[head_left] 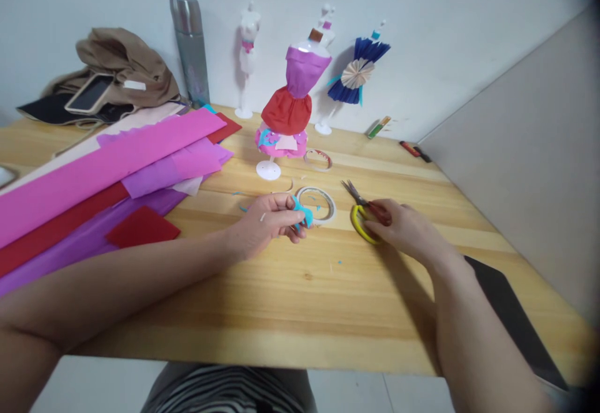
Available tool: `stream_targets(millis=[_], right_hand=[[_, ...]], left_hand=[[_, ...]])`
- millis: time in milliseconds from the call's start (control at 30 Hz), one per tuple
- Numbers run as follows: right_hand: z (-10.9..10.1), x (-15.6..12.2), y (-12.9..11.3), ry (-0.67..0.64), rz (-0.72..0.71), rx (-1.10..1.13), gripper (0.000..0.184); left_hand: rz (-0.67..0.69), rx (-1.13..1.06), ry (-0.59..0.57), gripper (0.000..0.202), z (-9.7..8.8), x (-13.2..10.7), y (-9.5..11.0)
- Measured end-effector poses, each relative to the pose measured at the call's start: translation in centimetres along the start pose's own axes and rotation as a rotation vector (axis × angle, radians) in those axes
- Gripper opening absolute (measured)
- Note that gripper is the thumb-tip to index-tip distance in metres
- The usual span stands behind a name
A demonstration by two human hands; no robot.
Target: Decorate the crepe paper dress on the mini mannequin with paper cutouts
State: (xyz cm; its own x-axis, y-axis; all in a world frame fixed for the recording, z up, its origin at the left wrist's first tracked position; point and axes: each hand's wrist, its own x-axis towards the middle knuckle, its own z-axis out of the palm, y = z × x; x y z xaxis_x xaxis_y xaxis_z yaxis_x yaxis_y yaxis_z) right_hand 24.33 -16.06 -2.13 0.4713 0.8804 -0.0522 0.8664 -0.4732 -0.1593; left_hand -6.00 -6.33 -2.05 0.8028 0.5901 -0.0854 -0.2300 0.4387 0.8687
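Observation:
My left hand (267, 222) is closed in a pinch on a small piece of blue paper (304, 214), just left of a roll of clear tape (317, 205) lying on the wooden table (290, 300). My right hand (403, 228) rests on the table with its fingers wrapped round the yellow and red handles of small scissors (363, 210), blades pointing away to the upper left. Behind the tape stands a small mannequin (290, 100) dressed in a purple top, red skirt and pink frill.
Long sheets of pink, purple and red crepe paper (107, 175) cover the table's left side. Two more mannequins (356, 72), a steel flask (191, 50), a brown bag with a phone (112, 72) stand along the wall. A dark tablet (510, 313) lies at right.

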Motion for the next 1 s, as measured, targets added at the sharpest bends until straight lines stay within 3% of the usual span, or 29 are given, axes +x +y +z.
stream_targets(millis=[100, 200, 300, 367, 467, 500, 600, 867, 1000], right_hand=[[-0.1, 0.2, 0.2, -0.010, 0.093, 0.094, 0.046], [-0.8, -0.1, -0.1, 0.066, 0.152, 0.485, 0.040], [-1.8, -1.3, -1.5, 0.144, -0.008, 1.136, 0.041], [-2.2, -2.4, -2.9, 0.173, -0.208, 1.381, 0.051], [-1.7, -3.9, -5.0, -0.044, -0.437, 1.426, 0.071], [-1.4, -4.4, -5.5, -0.166, -0.505, 1.404, 0.070], [-0.7, -5.3, -6.4, -0.306, -0.593, 1.288, 0.067], [-1.6, -7.0, -5.8, -0.356, -0.663, 1.000, 0.062], [-1.2, -7.1, -6.6, -0.286, -0.648, 1.031, 0.050]], left_hand=[[0.000, 0.002, 0.000, 0.031, 0.0, 0.0, 0.0], [0.001, 0.007, -0.014, 0.033, 0.1, 0.1, 0.0], [-0.006, 0.018, -0.028, 0.033, 0.3, 0.0, 0.1], [-0.007, 0.041, -0.030, 0.029, 0.5, -0.1, 0.3], [-0.005, 0.095, -0.044, 0.023, 0.6, -0.2, 0.6], [-0.006, 0.119, -0.050, 0.021, 0.7, -0.2, 0.8], [-0.014, 0.190, -0.058, 0.017, 1.1, -0.4, 1.6], [-0.090, 0.280, -0.059, 0.014, 2.2, -0.7, 3.6], [-0.141, 0.310, -0.059, 0.015, 2.4, -0.7, 3.9]])
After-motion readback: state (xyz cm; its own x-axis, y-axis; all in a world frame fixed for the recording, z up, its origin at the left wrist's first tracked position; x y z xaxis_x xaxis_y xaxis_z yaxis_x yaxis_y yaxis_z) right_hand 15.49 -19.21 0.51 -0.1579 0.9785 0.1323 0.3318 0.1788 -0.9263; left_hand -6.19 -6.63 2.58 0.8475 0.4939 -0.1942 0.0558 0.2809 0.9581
